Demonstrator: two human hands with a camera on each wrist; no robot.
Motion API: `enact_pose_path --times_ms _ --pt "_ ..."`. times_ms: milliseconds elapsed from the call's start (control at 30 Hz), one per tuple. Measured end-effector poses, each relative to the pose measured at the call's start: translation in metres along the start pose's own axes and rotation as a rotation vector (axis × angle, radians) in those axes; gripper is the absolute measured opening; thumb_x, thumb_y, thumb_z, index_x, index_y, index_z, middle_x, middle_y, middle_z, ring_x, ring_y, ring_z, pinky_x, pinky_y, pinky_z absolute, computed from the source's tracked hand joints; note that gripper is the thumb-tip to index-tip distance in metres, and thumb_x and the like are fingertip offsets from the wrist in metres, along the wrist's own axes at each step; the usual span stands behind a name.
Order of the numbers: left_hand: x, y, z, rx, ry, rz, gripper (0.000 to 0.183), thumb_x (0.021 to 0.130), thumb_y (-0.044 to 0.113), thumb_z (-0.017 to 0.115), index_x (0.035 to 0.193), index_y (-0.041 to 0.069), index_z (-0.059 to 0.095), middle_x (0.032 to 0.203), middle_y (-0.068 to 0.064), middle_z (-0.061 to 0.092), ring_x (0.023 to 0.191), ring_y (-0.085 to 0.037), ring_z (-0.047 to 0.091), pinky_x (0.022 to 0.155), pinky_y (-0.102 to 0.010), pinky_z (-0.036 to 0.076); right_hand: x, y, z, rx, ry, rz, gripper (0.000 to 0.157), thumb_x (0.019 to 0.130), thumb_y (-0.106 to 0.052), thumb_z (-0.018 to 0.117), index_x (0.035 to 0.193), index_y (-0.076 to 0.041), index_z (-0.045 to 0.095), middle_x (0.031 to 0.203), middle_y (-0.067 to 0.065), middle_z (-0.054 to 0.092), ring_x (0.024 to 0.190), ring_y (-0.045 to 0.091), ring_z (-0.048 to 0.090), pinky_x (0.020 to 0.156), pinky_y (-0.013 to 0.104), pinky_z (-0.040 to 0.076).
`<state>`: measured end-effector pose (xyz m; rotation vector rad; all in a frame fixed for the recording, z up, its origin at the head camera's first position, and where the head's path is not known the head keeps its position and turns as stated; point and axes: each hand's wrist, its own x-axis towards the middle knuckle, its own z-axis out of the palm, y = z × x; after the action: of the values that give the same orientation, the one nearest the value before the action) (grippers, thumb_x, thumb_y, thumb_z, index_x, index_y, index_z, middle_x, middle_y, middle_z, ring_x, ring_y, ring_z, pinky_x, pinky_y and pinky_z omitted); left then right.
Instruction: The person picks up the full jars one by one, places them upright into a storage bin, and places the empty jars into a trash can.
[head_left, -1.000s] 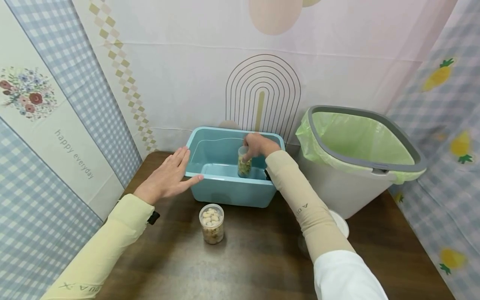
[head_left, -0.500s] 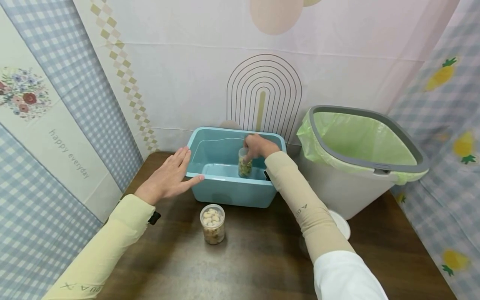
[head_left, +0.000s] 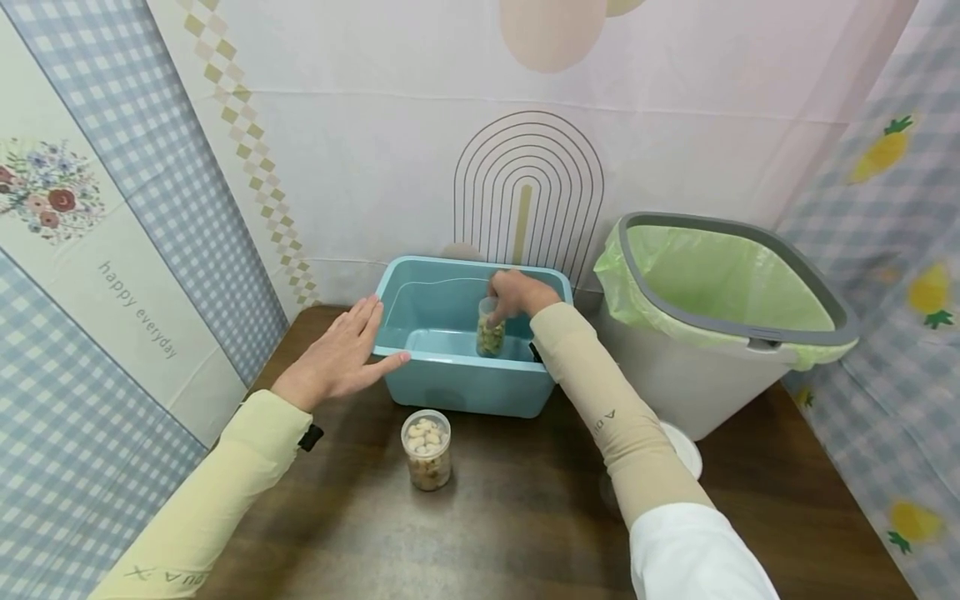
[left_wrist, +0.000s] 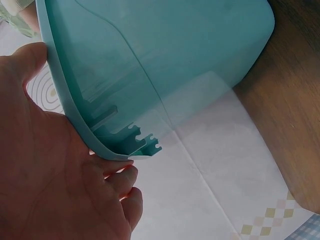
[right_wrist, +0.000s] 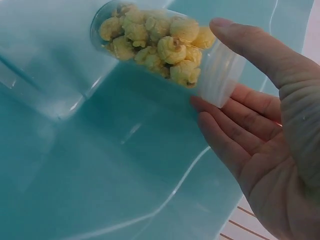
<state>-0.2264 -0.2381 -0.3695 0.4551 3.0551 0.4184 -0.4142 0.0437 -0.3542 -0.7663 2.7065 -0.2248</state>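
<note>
My right hand reaches down into a blue plastic basin and holds a clear jar of popcorn by its translucent lid. In the right wrist view, the thumb lies on one side of the lid and the fingers on the other. The jar stands upright near the middle of the basin. My left hand, its fingers straight and the thumb spread, rests against the basin's left end at the rim. In front of the basin stands a clear jar of cashew-like nuts, apart from both hands.
A white bin with a grey rim and green liner stands right of the basin. A round white-topped container is partly hidden behind my right forearm. Patterned cloth hangs behind and beside the brown wooden table.
</note>
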Motion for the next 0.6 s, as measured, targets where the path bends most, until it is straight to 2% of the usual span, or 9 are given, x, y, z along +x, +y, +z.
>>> enact_pose_path --times_ms 200,367,600 --pt "0.001 0.001 0.000 -0.011 -0.011 0.001 0.100 0.107 0.063 0.044 0.166 -0.008 0.007 0.177 -0.026 0.003 0.166 -0.043 0.004 0.134 -0.060 0.008 -0.010 -0.002 -0.010 -0.051 0.017 -0.027 0.050 0.091 -0.032 0.085 0.128 -0.001 0.070 0.131 0.015 0.067 0.108 0.026 0.058 0.094 0.042 0.056" --pt "0.001 -0.001 0.000 -0.016 -0.013 0.001 0.101 0.107 0.065 0.044 0.166 -0.008 0.007 0.177 -0.026 0.003 0.166 -0.043 0.004 0.134 -0.060 0.008 -0.020 -0.009 -0.024 -0.054 0.041 -0.035 0.059 0.093 -0.028 0.083 0.139 0.002 0.064 0.138 0.018 0.064 0.119 0.029 0.062 0.103 0.044 0.057" --pt "0.000 -0.001 -0.002 -0.017 -0.011 0.013 0.101 0.107 0.064 0.044 0.166 -0.009 0.007 0.176 -0.027 0.004 0.165 -0.045 0.005 0.134 -0.061 0.009 -0.035 -0.022 -0.048 -0.070 0.055 -0.057 0.063 0.094 -0.028 0.082 0.145 0.002 0.059 0.143 0.018 0.063 0.124 0.029 0.063 0.106 0.044 0.056"
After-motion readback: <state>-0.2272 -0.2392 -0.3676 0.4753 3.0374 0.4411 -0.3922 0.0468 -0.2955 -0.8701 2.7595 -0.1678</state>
